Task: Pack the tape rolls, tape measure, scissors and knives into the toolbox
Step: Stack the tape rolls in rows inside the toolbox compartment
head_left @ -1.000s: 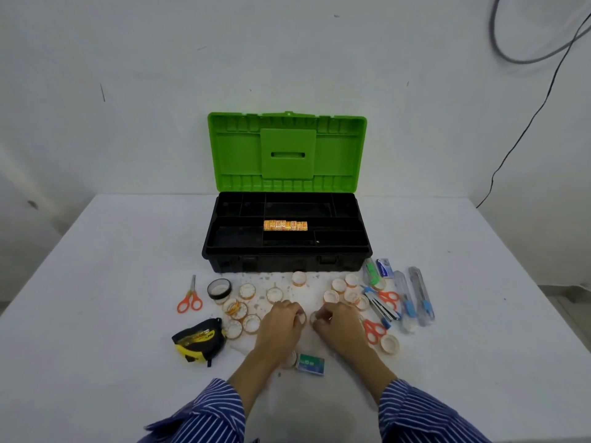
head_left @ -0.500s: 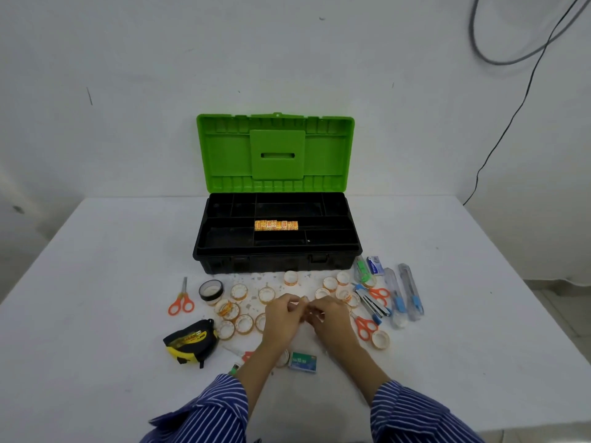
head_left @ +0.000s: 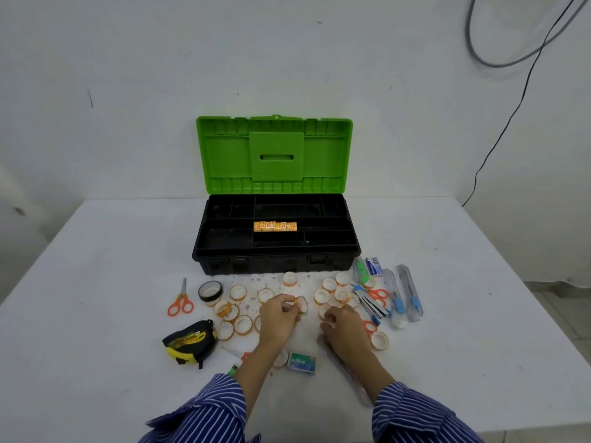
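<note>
Toolbox [head_left: 276,251] stands open on the white table [head_left: 96,251], green lid [head_left: 275,155] upright; a row of small tape rolls [head_left: 275,226] lies in its middle tray. Just in front of the toolbox, we see our left hand [head_left: 279,316] pinching a small tape roll [head_left: 302,304]. Right hand [head_left: 343,327] rests curled on the loose rolls [head_left: 332,290]; what it grips we cannot tell. Tape measure [head_left: 188,343] front-left of the toolbox, knives [head_left: 404,294] front-right, orange scissors [head_left: 181,304] front-left.
</note>
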